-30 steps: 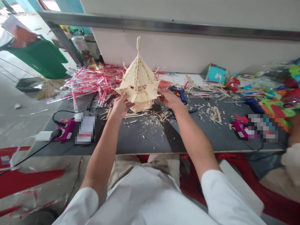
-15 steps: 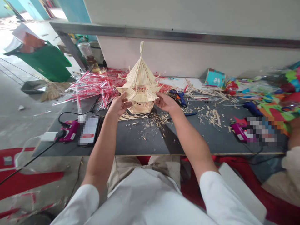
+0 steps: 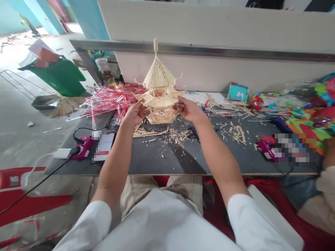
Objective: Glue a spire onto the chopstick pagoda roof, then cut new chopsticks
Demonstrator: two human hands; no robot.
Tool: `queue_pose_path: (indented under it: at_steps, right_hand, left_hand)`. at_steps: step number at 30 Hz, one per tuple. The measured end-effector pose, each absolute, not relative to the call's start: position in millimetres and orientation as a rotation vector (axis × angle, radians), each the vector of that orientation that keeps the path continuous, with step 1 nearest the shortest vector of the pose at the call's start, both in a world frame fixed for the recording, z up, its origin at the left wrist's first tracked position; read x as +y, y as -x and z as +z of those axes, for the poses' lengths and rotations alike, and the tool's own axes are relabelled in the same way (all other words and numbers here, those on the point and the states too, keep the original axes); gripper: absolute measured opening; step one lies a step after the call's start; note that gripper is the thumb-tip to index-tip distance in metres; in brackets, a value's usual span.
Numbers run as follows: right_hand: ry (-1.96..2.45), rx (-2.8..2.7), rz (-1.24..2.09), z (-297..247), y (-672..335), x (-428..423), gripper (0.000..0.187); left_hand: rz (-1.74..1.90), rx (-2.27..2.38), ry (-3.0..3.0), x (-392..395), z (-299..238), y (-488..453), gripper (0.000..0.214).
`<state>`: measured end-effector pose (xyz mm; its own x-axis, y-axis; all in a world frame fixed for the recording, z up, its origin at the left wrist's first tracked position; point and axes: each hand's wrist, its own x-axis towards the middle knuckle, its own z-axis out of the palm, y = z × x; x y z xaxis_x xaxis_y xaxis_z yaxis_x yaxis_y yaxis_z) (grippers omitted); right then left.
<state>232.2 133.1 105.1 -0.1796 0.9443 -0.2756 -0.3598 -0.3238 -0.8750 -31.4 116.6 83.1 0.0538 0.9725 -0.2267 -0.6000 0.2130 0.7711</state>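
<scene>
Two bare hands are holding a stick pagoda [image 3: 158, 78] upright between them, straight ahead at the person's [image 3: 162, 219] twelve o'clock, over the desk [image 3: 146, 157]. From where I'm standing, the left hand [image 3: 134, 113] is gripping just short of nine o'clock on the pagoda, its thumb and fingers [image 3: 143, 111] pinching the edge of the lower roof [image 3: 159, 102]. The right hand [image 3: 188, 108] is doing the same at just past three. The spire [image 3: 155, 45] is pointing up to twelve; whether the base [image 3: 161, 121] is touching the desk, I'm not able to tell.

Reckoning from the pagoda, a heap of red-and-clear plastic strips [image 3: 112, 101] is lying at nine o'clock, with a green bin [image 3: 59, 76] standing on the floor [image 3: 15, 129] beyond, between nine and ten. A phone [image 3: 106, 144] and a purple power block [image 3: 85, 148] are resting at eight. Pale stick scraps [image 3: 178, 137] are littering the desk at five, a teal container [image 3: 238, 91] is sitting at three, and a second purple block [image 3: 265, 149] is resting between three and four.
</scene>
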Motion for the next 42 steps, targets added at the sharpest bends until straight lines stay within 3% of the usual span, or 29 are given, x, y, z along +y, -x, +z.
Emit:
queue_pose_path:
  at_steps: [10,21,26,30,42]
  right_hand:
    - [0.994,-0.962,1.683,123,-232,124,0.018]
    - [1.072,-0.924,1.642,123,-220,127,0.028]
    - [1.115,-0.925,1.607,119,-212,134,0.019]
    - [1.113,-0.949,1.641,118,-216,139,0.022]
    - [1.052,-0.950,1.578,77,-236,115,0.015]
  left_hand:
    - [1.348,0.873,-0.569,127,104,40,0.019]
    - [1.447,0.899,-0.531,128,100,33,0.019]
    - [1.454,0.895,-0.521,128,99,36,0.022]
    - [1.446,0.866,-0.508,130,101,39,0.027]
    - [1.345,0.961,-0.421,134,91,42,0.021]
